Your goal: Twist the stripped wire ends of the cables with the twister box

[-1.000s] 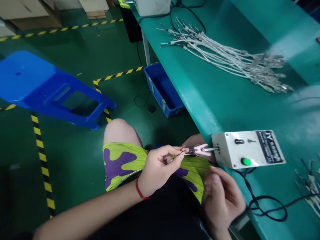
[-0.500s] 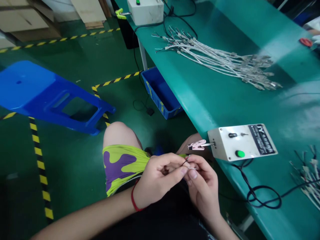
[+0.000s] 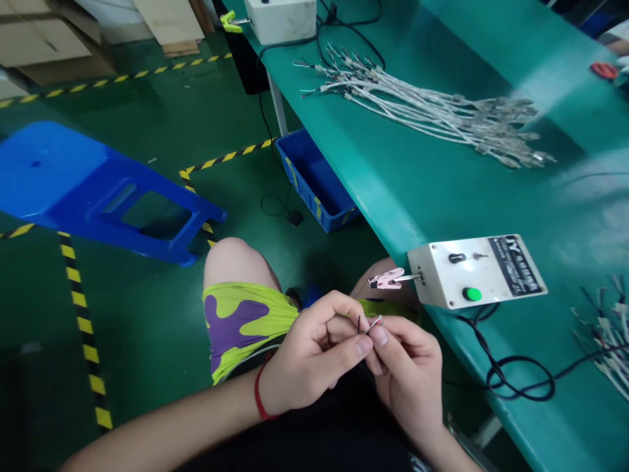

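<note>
My left hand (image 3: 314, 357) and my right hand (image 3: 405, 370) meet over my lap, both pinched on the end of a thin wire (image 3: 369, 324) whose bare tips stick up between the fingertips. Just above them a pink clip (image 3: 386, 280) juts from the side of a small white box (image 3: 474, 272) with a green button, which sits at the near edge of the green bench (image 3: 417, 190). A red band circles my left wrist.
A bundle of grey cables (image 3: 427, 108) lies across the bench, more wires (image 3: 607, 328) at the right edge. A black cord (image 3: 515, 383) loops from the box. A second white box (image 3: 280, 18) stands far back. On the floor: blue stool (image 3: 98, 190), blue bin (image 3: 314, 180).
A second ago my left hand held the wire at the pink clip while my right hand hung below. Both hands have since come together lower down, pinching the wire end.
</note>
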The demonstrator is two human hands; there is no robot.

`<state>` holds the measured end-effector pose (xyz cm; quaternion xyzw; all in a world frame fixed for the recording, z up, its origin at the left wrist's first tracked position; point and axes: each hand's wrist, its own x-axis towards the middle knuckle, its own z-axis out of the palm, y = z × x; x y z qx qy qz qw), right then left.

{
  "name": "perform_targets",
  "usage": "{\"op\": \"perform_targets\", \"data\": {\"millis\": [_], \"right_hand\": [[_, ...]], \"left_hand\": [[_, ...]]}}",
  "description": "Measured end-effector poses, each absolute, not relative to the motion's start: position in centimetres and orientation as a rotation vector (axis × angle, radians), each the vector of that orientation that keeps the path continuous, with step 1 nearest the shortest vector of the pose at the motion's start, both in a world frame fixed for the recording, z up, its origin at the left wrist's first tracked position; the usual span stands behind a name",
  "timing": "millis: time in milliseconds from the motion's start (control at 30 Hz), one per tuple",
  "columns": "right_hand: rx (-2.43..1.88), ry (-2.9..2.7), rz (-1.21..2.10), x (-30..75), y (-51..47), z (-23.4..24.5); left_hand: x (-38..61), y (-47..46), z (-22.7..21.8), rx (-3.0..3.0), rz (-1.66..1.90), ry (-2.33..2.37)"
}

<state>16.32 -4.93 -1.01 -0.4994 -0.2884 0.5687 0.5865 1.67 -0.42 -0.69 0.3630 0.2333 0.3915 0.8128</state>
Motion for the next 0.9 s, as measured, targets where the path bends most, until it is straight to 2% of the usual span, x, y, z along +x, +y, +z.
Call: {"op": "perform_targets", "data": {"millis": [900], "right_hand": [[-1.101,-0.593,1.392,16.0,-4.3,0.0]], "left_hand": [[1.4,-0.4,0.3,0.851,0.843,0.539]]}}
